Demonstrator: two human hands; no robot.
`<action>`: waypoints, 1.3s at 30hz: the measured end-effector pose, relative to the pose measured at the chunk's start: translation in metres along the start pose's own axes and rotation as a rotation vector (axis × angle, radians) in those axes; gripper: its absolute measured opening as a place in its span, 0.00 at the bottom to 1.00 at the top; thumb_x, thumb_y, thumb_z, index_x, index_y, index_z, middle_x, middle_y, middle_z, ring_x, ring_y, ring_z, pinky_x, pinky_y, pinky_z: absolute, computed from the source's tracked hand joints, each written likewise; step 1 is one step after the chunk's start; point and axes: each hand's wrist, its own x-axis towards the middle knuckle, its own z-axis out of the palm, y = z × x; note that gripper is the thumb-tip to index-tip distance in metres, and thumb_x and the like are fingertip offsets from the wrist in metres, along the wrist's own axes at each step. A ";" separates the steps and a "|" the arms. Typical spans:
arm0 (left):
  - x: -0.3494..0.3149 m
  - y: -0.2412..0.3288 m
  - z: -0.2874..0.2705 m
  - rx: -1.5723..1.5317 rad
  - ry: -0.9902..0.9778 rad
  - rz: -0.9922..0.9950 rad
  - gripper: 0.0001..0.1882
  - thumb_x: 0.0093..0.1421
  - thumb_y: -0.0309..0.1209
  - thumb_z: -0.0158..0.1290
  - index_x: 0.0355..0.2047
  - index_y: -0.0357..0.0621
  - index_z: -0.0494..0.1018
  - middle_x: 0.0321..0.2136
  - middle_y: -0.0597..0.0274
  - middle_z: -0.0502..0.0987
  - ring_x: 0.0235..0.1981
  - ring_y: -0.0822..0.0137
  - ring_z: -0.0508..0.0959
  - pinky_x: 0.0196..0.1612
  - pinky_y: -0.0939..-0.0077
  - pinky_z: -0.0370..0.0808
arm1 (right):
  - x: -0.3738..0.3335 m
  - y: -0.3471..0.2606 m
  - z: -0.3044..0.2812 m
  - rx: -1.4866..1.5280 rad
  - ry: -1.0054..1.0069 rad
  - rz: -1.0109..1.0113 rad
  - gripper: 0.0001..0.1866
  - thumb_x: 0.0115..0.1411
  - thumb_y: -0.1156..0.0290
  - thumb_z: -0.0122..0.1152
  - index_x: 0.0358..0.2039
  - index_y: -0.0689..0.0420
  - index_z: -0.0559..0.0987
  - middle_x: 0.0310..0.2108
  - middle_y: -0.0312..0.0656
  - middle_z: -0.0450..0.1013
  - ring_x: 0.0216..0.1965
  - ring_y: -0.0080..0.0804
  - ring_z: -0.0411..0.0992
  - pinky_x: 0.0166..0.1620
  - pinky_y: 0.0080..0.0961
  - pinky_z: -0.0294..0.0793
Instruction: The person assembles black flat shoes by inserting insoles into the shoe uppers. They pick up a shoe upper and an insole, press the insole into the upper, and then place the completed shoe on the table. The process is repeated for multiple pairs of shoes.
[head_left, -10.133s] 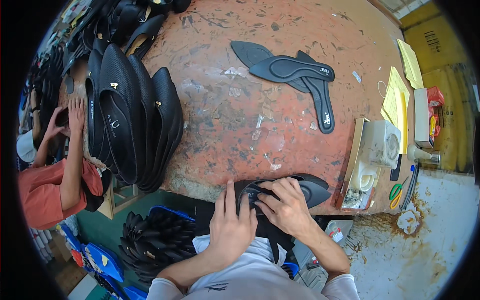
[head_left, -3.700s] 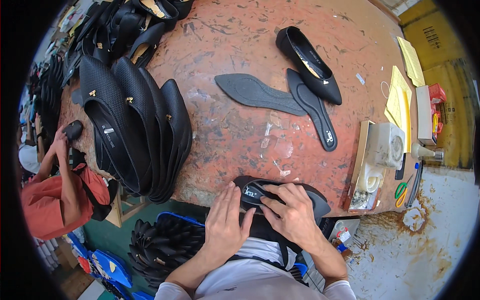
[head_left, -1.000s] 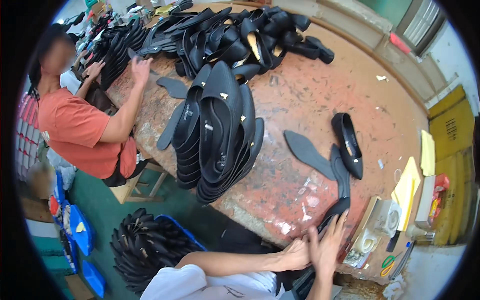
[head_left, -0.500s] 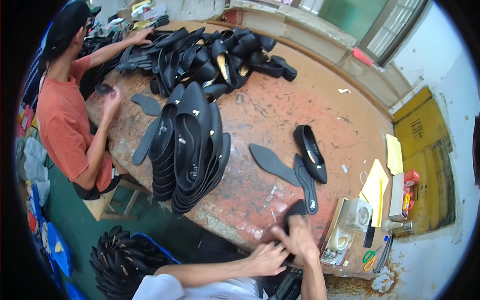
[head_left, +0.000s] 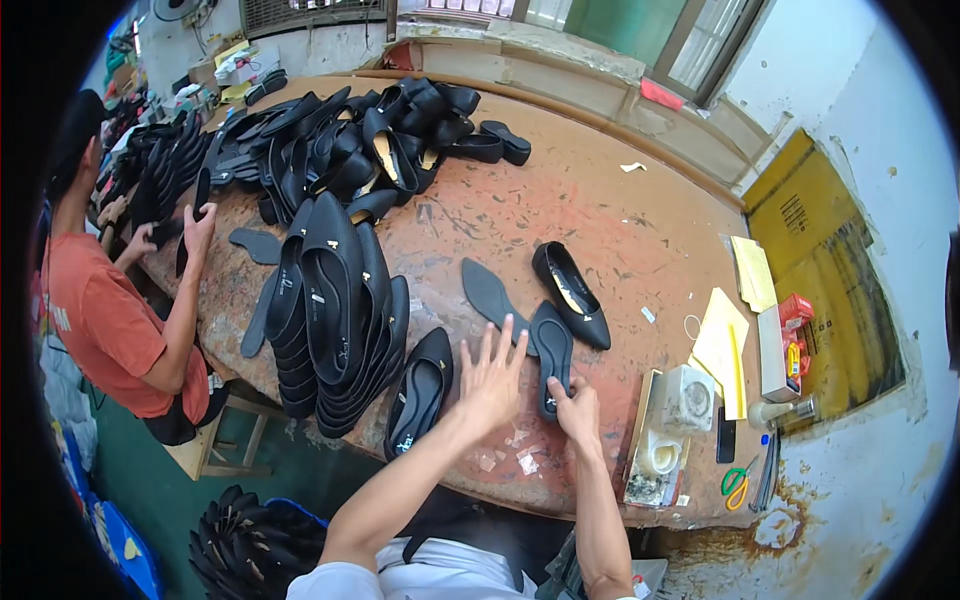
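My right hand (head_left: 578,410) pinches the heel end of a black insole (head_left: 551,345), which lies on the table with its toe pointing away. Fingers spread, my left hand (head_left: 490,378) is over the tabletop, its fingertips close to the near end of a dark grey outsole (head_left: 486,290). Just beyond the insole rests a black pointed flat shoe (head_left: 592,325) with a pale patch inside. Left of my left hand stands another black pointed shoe (head_left: 428,385) with a small gold ornament. Beside that is a tall nested stack of similar shoes (head_left: 335,290).
A heap of black shoes (head_left: 350,140) covers the far left of the table (head_left: 640,230). At the left, a co-worker in an orange shirt (head_left: 100,310) handles dark pieces. Toward the right lie a glue container (head_left: 662,455), yellow paper (head_left: 722,340), a phone (head_left: 726,435) and scissors (head_left: 738,487).
The shoe that was in my hands now stands beside the stack. My left hand has moved away and spread; my right hand has taken hold of the insole. The view has shifted.
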 end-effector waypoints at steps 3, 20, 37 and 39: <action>0.020 -0.012 0.006 -0.069 -0.315 -0.003 0.49 0.65 0.45 0.55 0.82 0.49 0.48 0.84 0.55 0.38 0.83 0.46 0.41 0.77 0.23 0.42 | -0.012 -0.020 -0.001 0.754 -0.187 0.269 0.10 0.72 0.64 0.67 0.41 0.57 0.79 0.26 0.33 0.76 0.20 0.21 0.68 0.23 0.20 0.65; 0.171 0.009 0.005 0.015 0.210 0.136 0.33 0.68 0.31 0.54 0.74 0.50 0.65 0.77 0.44 0.56 0.76 0.39 0.59 0.72 0.27 0.60 | -0.181 -0.063 -0.120 0.712 -0.211 -0.163 0.19 0.64 0.85 0.68 0.56 0.68 0.81 0.49 0.45 0.83 0.42 0.27 0.83 0.46 0.27 0.84; -0.130 0.011 -0.049 -0.432 0.133 0.197 0.13 0.47 0.18 0.69 0.34 0.42 0.85 0.63 0.41 0.72 0.62 0.38 0.76 0.61 0.52 0.79 | -0.218 -0.041 -0.115 0.429 -0.153 -0.319 0.17 0.51 0.73 0.72 0.39 0.60 0.73 0.39 0.47 0.76 0.38 0.38 0.75 0.45 0.33 0.77; -0.155 0.007 -0.026 -0.435 0.090 0.145 0.22 0.49 0.20 0.70 0.46 0.41 0.83 0.64 0.40 0.71 0.65 0.36 0.73 0.66 0.50 0.75 | -0.197 -0.054 -0.105 0.069 -0.251 -0.378 0.22 0.41 0.78 0.73 0.36 0.57 0.72 0.37 0.47 0.73 0.38 0.43 0.73 0.45 0.34 0.75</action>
